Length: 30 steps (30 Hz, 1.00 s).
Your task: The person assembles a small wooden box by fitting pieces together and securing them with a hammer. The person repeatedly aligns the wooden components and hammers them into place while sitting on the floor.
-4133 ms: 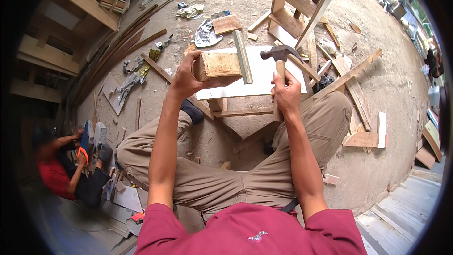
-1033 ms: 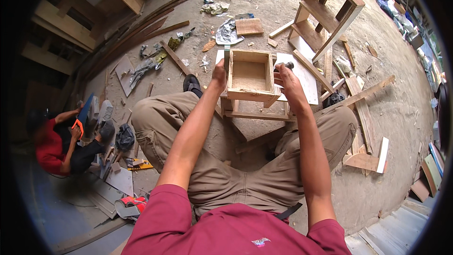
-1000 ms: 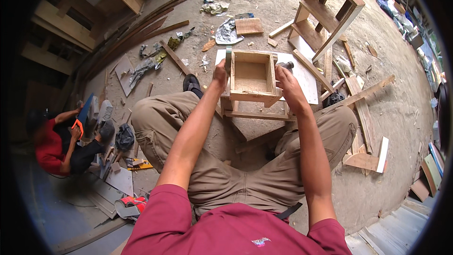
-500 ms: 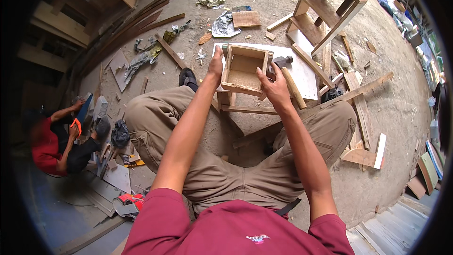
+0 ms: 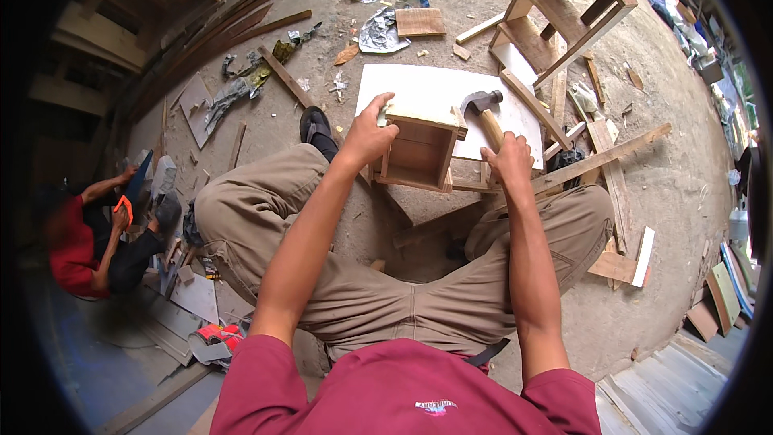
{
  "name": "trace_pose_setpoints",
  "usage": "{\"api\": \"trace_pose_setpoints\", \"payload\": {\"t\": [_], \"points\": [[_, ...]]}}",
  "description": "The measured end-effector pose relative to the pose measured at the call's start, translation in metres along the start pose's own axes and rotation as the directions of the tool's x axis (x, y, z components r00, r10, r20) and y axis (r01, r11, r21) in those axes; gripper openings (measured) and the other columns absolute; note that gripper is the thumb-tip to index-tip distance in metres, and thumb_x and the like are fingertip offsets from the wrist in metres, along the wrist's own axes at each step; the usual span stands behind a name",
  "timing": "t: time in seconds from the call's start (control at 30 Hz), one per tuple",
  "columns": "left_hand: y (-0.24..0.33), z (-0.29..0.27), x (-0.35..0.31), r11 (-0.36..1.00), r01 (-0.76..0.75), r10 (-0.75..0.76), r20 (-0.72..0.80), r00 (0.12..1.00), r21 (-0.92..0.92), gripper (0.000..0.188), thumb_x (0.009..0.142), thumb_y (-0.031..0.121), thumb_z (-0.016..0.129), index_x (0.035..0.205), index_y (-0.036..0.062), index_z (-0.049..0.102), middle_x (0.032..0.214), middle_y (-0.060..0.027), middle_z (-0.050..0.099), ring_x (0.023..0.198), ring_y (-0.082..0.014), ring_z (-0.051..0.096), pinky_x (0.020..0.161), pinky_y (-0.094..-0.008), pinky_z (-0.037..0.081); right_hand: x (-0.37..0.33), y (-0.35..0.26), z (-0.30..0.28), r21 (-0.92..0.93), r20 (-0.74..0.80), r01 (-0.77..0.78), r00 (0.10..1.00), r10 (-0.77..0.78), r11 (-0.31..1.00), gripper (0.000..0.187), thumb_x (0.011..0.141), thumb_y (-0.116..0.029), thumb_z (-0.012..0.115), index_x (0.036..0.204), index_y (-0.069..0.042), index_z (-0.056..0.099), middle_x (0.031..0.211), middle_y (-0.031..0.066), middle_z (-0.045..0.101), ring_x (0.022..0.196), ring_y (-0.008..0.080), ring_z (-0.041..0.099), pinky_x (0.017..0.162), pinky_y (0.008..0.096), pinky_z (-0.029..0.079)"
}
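A small wooden box [image 5: 448,159] stands between my knees, tipped so that its hollow side faces me. My left hand [image 5: 370,135] grips its upper left edge, thumb and fingers around the wood. To the right of the box, a claw hammer [image 5: 490,123] with a dark head and wooden handle lies over a white board [image 5: 511,105]. My right hand [image 5: 510,163] has its fingers closed around the lower end of that handle. Under the box, part of a low wooden support shows; most of it is hidden.
A wooden frame with shelves [image 5: 555,12] stands at the far right. Planks and offcuts [image 5: 600,163] lie beside my right knee. Crumpled sheeting [image 5: 385,31] and a small board [image 5: 420,22] are beyond the white board. On the left, another person [image 5: 76,242] holds a blue saw [image 5: 138,177].
The box has been tilted, turning its hollow side toward me. My right hand has left the box, moved right and closed on the hammer handle.
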State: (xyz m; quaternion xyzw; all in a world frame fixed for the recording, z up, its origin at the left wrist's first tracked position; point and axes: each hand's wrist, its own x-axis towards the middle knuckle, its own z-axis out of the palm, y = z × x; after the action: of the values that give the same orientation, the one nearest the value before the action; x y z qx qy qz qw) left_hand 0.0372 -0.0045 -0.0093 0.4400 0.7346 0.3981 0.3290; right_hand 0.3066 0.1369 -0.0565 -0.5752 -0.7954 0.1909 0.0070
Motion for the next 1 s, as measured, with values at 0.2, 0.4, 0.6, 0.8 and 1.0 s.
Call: {"api": "trace_pose_setpoints", "payload": {"t": [0.2, 0.4, 0.6, 0.8, 1.0], "points": [[0.011, -0.006, 0.023, 0.989, 0.112, -0.093, -0.182, 0.979, 0.097, 0.068, 0.072, 0.017, 0.068, 0.136, -0.0017, 0.057, 0.133, -0.0281, 0.063, 0.121, -0.0312, 0.065, 0.100, -0.0348, 0.052, -0.010, -0.012, -0.013, 0.007, -0.091, 0.030, 0.995, -0.029, 1.000, 0.059, 0.083, -0.034, 0.082, 0.124, 0.000, 0.056, 0.122, 0.0237, 0.058, 0.117, 0.0416, 0.059, 0.096, 0.0553, 0.049], [0.042, -0.015, 0.047, 0.979, 0.173, -0.168, -0.061, 0.984, 0.103, 0.047, 0.073, 0.011, 0.069, 0.118, -0.0041, 0.069, 0.114, -0.0205, 0.072, 0.076, -0.0175, 0.071, 0.057, -0.0286, 0.059, -0.003, -0.006, 0.002, -0.027, -0.132, 0.031, 0.991, -0.035, 0.999, 0.063, 0.084, -0.033, 0.079, 0.133, -0.001, 0.055, 0.118, 0.0246, 0.060, 0.113, 0.0425, 0.061, 0.095, 0.0519, 0.051], [0.039, -0.013, 0.032, 0.941, 0.111, -0.092, -0.073, 0.993, 0.321, 0.047, 0.072, 0.015, 0.072, 0.116, -0.0013, 0.073, 0.118, -0.0240, 0.072, 0.110, -0.0315, 0.070, 0.098, -0.0372, 0.052, -0.020, -0.037, -0.018, 0.647, -0.133, 0.317, 0.943, -0.306, 0.694, 0.030, 0.092, -0.020, 0.063, 0.106, 0.006, 0.067, 0.095, 0.0241, 0.072, 0.089, 0.0330, 0.072, 0.079, 0.0387, 0.056], [0.072, -0.032, 0.025, 0.904, 0.293, -0.308, -0.001, 0.951, 0.311, 0.047, 0.074, 0.016, 0.071, 0.114, -0.0084, 0.071, 0.106, -0.0239, 0.073, 0.092, -0.0254, 0.074, 0.067, -0.0347, 0.062, -0.049, -0.075, -0.021, 0.527, -0.154, 0.407, 0.909, -0.387, 0.747, 0.033, 0.091, -0.025, 0.065, 0.090, 0.008, 0.069, 0.084, 0.0289, 0.070, 0.080, 0.0427, 0.071, 0.075, 0.0466, 0.055], [0.092, -0.077, 0.051, 0.919, 0.346, -0.376, 0.159, 0.913, 0.187, 0.061, 0.087, 0.034, 0.065, 0.132, -0.0078, 0.060, 0.132, -0.0241, 0.061, 0.093, -0.0299, 0.072, 0.071, -0.0357, 0.067, 0.009, -0.107, -0.070, 0.230, -0.070, 0.433, 0.901, -0.429, 0.872, 0.039, 0.087, -0.030, 0.065, 0.087, 0.008, 0.071, 0.087, 0.0327, 0.069, 0.087, 0.0468, 0.070, 0.083, 0.0508, 0.056]]}}
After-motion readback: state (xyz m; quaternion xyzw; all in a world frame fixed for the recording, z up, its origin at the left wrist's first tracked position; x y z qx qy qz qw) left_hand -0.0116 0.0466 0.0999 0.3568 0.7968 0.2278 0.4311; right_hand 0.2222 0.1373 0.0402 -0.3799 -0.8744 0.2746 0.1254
